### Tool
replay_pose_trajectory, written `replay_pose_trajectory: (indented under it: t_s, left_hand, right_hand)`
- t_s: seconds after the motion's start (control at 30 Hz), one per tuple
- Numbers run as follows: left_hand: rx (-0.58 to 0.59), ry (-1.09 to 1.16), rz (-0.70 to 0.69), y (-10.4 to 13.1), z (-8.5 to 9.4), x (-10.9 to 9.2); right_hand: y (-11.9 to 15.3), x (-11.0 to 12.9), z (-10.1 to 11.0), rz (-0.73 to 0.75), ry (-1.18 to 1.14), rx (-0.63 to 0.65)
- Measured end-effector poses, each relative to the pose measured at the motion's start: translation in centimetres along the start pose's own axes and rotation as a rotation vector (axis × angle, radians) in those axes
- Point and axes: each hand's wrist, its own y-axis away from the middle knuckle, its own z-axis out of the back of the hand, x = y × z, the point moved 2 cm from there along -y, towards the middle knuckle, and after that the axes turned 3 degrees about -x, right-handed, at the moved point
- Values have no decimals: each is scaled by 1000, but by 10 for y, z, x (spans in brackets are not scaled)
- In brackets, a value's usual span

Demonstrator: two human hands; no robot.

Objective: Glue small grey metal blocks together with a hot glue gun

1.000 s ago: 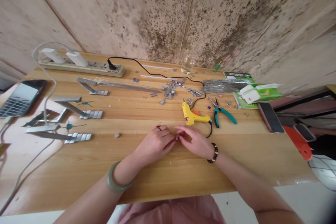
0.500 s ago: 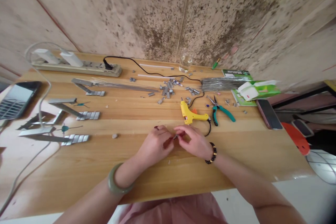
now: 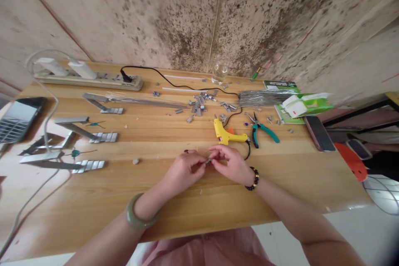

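Pinching small gray piece (image 3: 208, 161), mostly hidden, between fingertips of left hand (image 3: 183, 171) and right hand (image 3: 232, 166), both nearly closed, over the near middle of the desk (image 3: 296, 170), just on the near side of yellow glue gun (image 3: 230, 137). Likely needing a light grip on the edges, steadying with one hand while adjusting with the other, and avoiding nozzle (image 3: 215, 117) at the gun's far end.

I see a small grey piece (image 3: 208, 161) pinched between the left fingers (image 3: 198, 159) and right fingers (image 3: 220, 167), partly hidden.
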Motion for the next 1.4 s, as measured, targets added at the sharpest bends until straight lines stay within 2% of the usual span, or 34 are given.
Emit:
replay_pose_trajectory:
  t_s: [0.23, 0.37, 0.47, 0.53, 0.63, 0.73, 0.83, 1.03, 1.17, 1.4]
  left_hand:
    - [117, 278, 168, 0, 7, -2]
    - [81, 330, 214, -4, 15, -3]
    - [-63, 267, 261, -5, 24, 6]
    - [-162, 227, 313, -5, 29, 16]
    - [-321, 106, 347, -4, 37, 28]
    - [-360, -37, 315, -4, 39, 34]
    - [-325, -164, 212, -5, 36, 34]
    - [-215, -357, 12, -6, 30, 35]
    - [-182, -439, -41, -6, 31, 37]
    - [-106, -690, -64, -5, 31, 36]
  right_hand:
    - [-3, 0, 7, -206, -384, 138]
    - [-3, 0, 8, -207, -425, 134]
    - [-4, -2, 8, -92, -197, 52]
    - [-4, -1, 9, 77, 74, 24]
    - [-4, 1, 9, 329, 404, 64]
    - [-5, 5, 10, 444, 496, 119]
    - [-4, 10, 11, 496, 508, 220]
    - [1, 14, 11, 456, 627, 423]
    - [1, 12, 10, 439, 653, 423]
    - [0, 10, 11, 462, 607, 316]
